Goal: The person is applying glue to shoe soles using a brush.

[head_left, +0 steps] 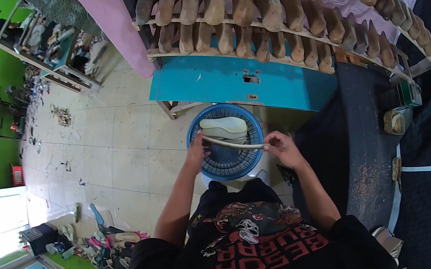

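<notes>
Both my hands hold a thin, pale shoe sole (235,145), seen nearly edge-on and slightly curved, over a blue plastic basket (252,122). My left hand (197,153) has the sole's left end at its thumb side, with the other fingers partly spread below. At the other end, the thumb and fingers of my right hand (284,149) pinch the tip. Inside the basket lies a pale, off-white sole (223,124), with more sole edges showing under it. The held sole hides part of the basket's inside.
Beyond the basket stands a turquoise board or bench (207,82), below racks of wooden shoe lasts (242,2). A dark table (363,149) is on my right. Scraps (62,115) lie on the tiled floor to the left, and a heap of shoe parts (112,248) sits at lower left.
</notes>
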